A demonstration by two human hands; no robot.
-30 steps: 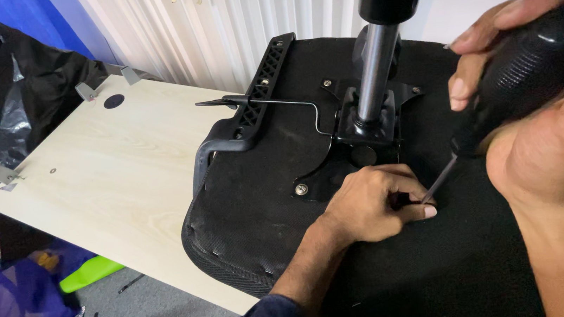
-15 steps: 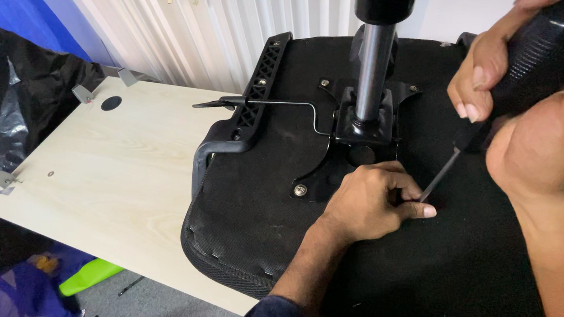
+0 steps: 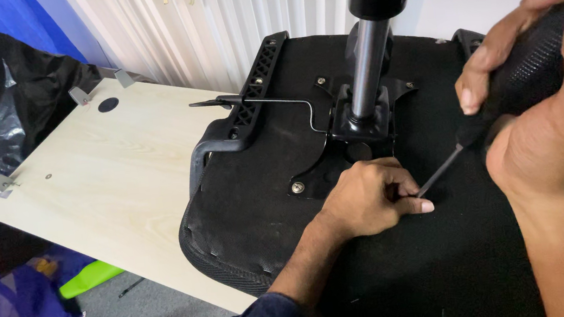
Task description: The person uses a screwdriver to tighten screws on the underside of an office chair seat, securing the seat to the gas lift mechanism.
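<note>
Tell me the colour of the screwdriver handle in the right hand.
Black, with a textured grip; the screwdriver handle in the right hand shows best in the head view.

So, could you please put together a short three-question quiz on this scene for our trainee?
1. True or false: the right hand grips the screwdriver.
2. What does the left hand rest on?
A. the wooden board
B. the upturned chair seat
C. the radiator
3. What rises from the seat's metal plate?

Key: 1 true; 2 B; 3 the gas-lift column.
</note>
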